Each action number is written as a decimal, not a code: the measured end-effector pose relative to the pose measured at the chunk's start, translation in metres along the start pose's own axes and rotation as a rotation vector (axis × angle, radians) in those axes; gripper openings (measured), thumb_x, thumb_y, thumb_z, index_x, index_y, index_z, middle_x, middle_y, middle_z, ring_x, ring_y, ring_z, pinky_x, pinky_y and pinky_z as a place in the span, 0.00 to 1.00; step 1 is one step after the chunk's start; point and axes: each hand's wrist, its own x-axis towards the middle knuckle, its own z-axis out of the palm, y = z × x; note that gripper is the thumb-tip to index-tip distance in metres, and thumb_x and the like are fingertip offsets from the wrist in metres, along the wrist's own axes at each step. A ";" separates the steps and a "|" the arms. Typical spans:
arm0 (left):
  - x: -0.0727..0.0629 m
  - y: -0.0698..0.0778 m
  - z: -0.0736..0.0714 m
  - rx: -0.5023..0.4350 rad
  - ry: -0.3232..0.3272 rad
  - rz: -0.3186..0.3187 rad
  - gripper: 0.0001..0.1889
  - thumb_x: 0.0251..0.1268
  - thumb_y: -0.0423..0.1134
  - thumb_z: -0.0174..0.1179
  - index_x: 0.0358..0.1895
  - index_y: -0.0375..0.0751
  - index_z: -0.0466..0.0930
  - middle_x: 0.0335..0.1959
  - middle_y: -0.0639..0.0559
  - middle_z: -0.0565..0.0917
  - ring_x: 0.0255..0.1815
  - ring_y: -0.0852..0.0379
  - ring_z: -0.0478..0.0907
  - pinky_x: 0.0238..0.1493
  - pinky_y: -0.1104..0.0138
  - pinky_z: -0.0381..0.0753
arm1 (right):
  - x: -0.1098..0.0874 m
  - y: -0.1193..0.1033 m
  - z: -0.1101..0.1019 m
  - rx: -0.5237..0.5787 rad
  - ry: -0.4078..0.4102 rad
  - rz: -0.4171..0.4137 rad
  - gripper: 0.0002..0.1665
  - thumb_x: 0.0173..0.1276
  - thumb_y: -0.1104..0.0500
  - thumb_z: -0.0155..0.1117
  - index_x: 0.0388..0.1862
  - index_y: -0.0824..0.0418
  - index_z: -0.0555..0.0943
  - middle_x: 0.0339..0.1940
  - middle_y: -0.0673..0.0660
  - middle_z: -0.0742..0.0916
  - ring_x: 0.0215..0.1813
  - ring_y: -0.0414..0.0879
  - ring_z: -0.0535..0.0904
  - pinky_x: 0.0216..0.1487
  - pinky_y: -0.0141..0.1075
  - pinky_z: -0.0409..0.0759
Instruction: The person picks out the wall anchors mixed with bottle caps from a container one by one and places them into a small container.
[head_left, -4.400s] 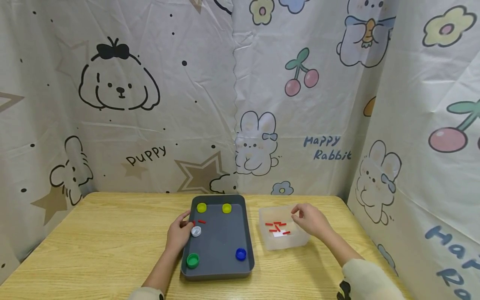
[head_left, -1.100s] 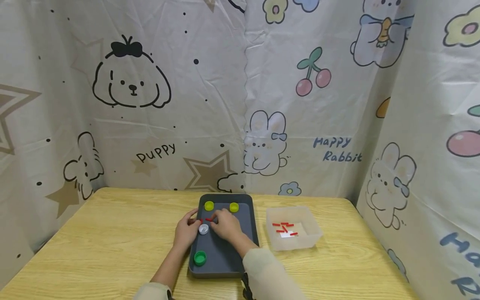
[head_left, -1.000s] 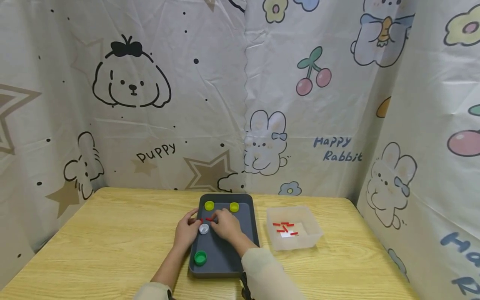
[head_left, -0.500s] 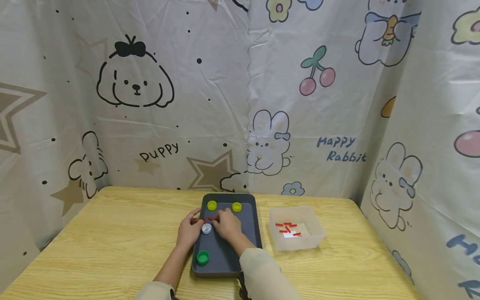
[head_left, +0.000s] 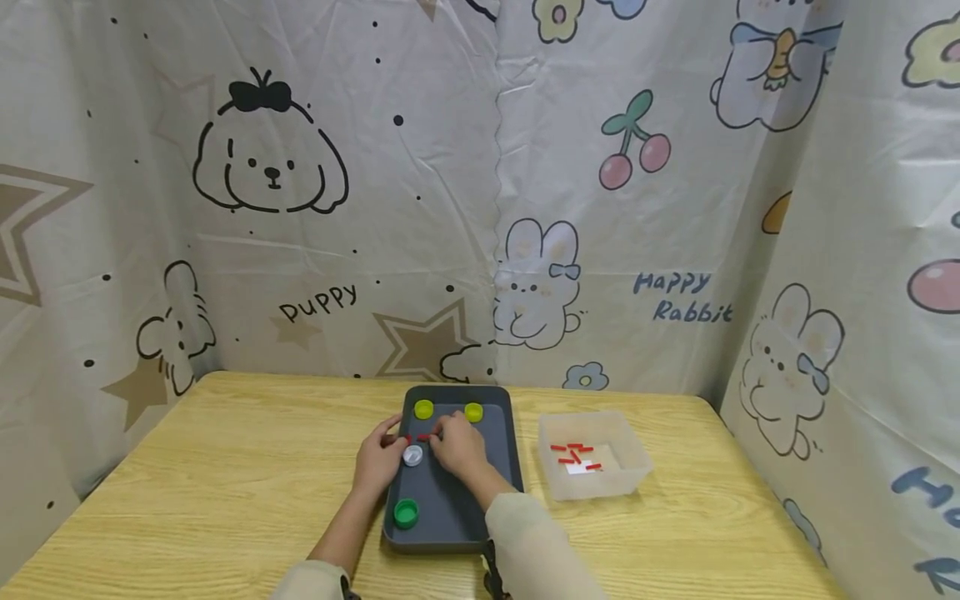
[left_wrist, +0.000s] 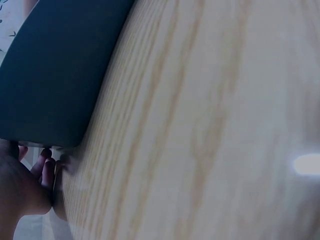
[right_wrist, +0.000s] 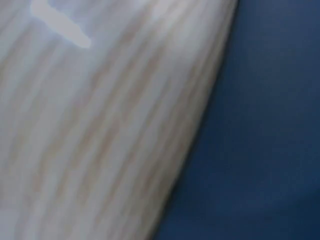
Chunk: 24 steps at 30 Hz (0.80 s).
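A dark grey tray [head_left: 442, 508] lies on the table, its side wall [left_wrist: 60, 65] large in the left wrist view. My left hand [head_left: 377, 462] grips its left rim, thumb on the inner side beside a short red stick [head_left: 408, 439]. Inside the tray, my right hand [head_left: 459, 446] pinches at the end of a second red stick [head_left: 424, 437] with thumb and forefinger. Just below the sticks sits a clear white cap [head_left: 412, 455]. Two yellow caps [head_left: 423, 409] stand near the far end, a green cap [head_left: 406, 513] in the near left corner. The right wrist view shows no hand.
Right of the tray stands a translucent box [head_left: 630, 475] with several red sticks [head_left: 575, 457] and a white paper piece [head_left: 581, 468] inside. A printed curtain [head_left: 420, 208] hangs behind the wooden table [head_left: 225, 483].
My right hand has gone from over the translucent box to the red stick in the tray, its forearm now covering the blue cap. Lately that stick has turned slightly; my left hand stays at the rim.
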 end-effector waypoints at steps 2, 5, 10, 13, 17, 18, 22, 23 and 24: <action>0.000 0.001 0.000 0.002 0.000 -0.002 0.24 0.61 0.36 0.53 0.63 0.46 0.72 0.48 0.37 0.80 0.49 0.47 0.76 0.47 0.56 0.74 | -0.001 0.002 -0.005 0.016 0.010 -0.008 0.06 0.60 0.55 0.65 0.33 0.55 0.83 0.41 0.57 0.81 0.35 0.51 0.80 0.36 0.43 0.77; 0.000 0.001 0.001 0.004 0.002 -0.005 0.24 0.61 0.36 0.53 0.63 0.47 0.72 0.48 0.38 0.80 0.49 0.47 0.76 0.48 0.56 0.74 | -0.002 0.006 -0.013 0.035 0.011 -0.014 0.05 0.61 0.54 0.64 0.32 0.54 0.83 0.46 0.58 0.82 0.38 0.51 0.81 0.37 0.43 0.77; 0.000 0.001 0.000 0.006 0.002 -0.005 0.24 0.61 0.36 0.53 0.63 0.47 0.71 0.50 0.38 0.80 0.51 0.46 0.76 0.50 0.55 0.73 | -0.003 0.013 -0.026 0.070 0.010 -0.018 0.05 0.62 0.55 0.63 0.33 0.54 0.84 0.41 0.57 0.82 0.29 0.45 0.76 0.29 0.37 0.72; -0.001 0.001 -0.001 0.005 0.002 -0.002 0.24 0.61 0.36 0.53 0.63 0.47 0.71 0.50 0.38 0.79 0.51 0.46 0.75 0.50 0.55 0.73 | -0.005 0.016 -0.034 0.075 0.009 -0.026 0.05 0.62 0.55 0.63 0.33 0.54 0.84 0.41 0.57 0.82 0.28 0.43 0.74 0.27 0.34 0.70; -0.001 0.001 0.000 0.002 -0.002 0.000 0.24 0.62 0.36 0.52 0.63 0.46 0.71 0.50 0.37 0.79 0.51 0.46 0.75 0.49 0.56 0.73 | -0.007 0.021 -0.042 0.054 0.003 -0.041 0.05 0.62 0.55 0.63 0.33 0.54 0.84 0.38 0.54 0.80 0.29 0.41 0.73 0.28 0.33 0.70; -0.001 0.001 0.000 0.000 -0.004 -0.002 0.24 0.62 0.36 0.52 0.64 0.47 0.71 0.50 0.38 0.79 0.51 0.46 0.75 0.49 0.56 0.73 | -0.008 0.022 -0.044 0.052 0.000 -0.046 0.06 0.62 0.55 0.63 0.33 0.54 0.84 0.35 0.53 0.79 0.28 0.41 0.72 0.28 0.33 0.70; 0.000 0.000 0.000 -0.003 -0.006 -0.001 0.24 0.62 0.36 0.53 0.64 0.47 0.71 0.50 0.38 0.79 0.51 0.46 0.75 0.49 0.56 0.73 | -0.010 0.025 -0.053 0.046 -0.003 -0.080 0.06 0.62 0.55 0.62 0.33 0.54 0.84 0.29 0.50 0.76 0.26 0.40 0.68 0.26 0.32 0.67; 0.000 -0.001 0.000 -0.003 -0.008 0.002 0.24 0.62 0.36 0.53 0.64 0.47 0.71 0.50 0.38 0.79 0.51 0.46 0.75 0.49 0.56 0.74 | -0.011 0.026 -0.055 0.048 -0.001 -0.088 0.06 0.62 0.55 0.61 0.32 0.54 0.84 0.28 0.50 0.75 0.25 0.40 0.68 0.25 0.32 0.66; 0.001 -0.002 0.000 -0.003 -0.009 0.003 0.24 0.62 0.36 0.53 0.64 0.47 0.71 0.50 0.38 0.79 0.51 0.46 0.75 0.49 0.56 0.74 | -0.012 0.026 -0.058 0.052 0.001 -0.099 0.06 0.62 0.55 0.61 0.32 0.54 0.84 0.27 0.50 0.74 0.25 0.40 0.67 0.25 0.31 0.66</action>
